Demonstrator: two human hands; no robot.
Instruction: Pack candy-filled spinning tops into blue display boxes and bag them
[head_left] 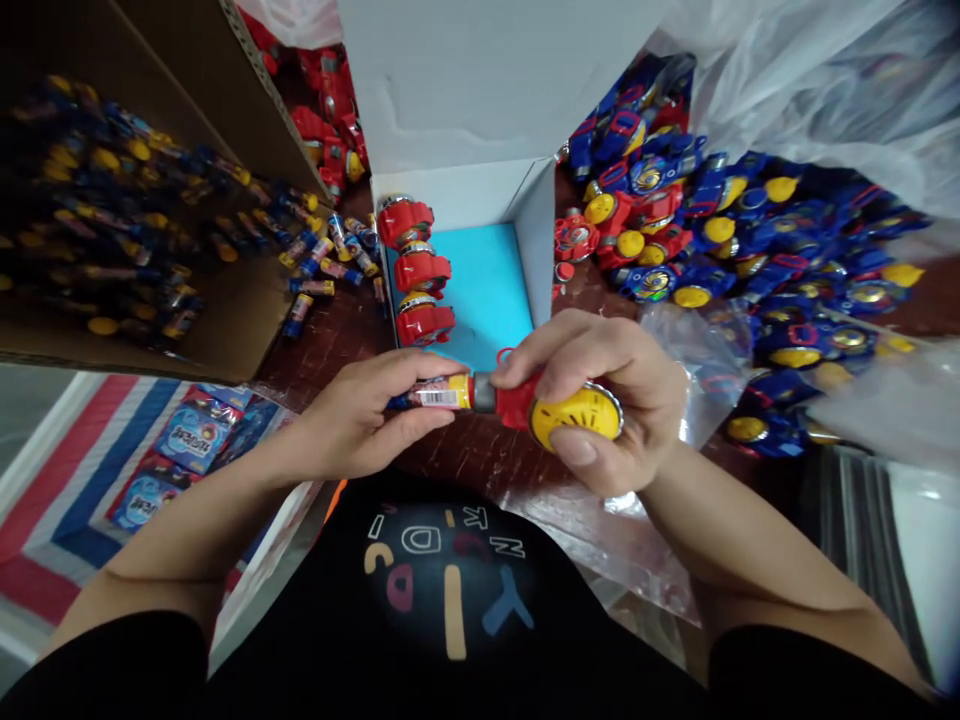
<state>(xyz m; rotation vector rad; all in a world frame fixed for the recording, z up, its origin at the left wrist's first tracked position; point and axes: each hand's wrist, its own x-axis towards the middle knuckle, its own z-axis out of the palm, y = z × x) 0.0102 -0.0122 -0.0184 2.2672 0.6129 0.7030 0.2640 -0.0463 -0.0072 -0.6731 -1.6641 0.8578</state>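
Observation:
My left hand (375, 412) is closed around a small labelled tube (442, 393) with a blue end and a yellow band with a barcode. My right hand (611, 390) grips a red plastic toy (516, 403) with a round yellow disc, thumb on the disc. The toy's grey neck (485, 393) meets the tube's end, the two lying in line; how firmly they are joined cannot be seen. Just beyond my hands is an open white box (536, 250) with a light blue bottom. Several red toys (422, 272) stand in a row along its left wall.
On the left, a cardboard box (217, 345) holds many similar tubes, with loose tubes (319, 260) spilled beside it. Blue and red toys (757, 230) are heaped at right amid clear plastic bags (832, 90). Printed blue packs (191, 435) lie at lower left.

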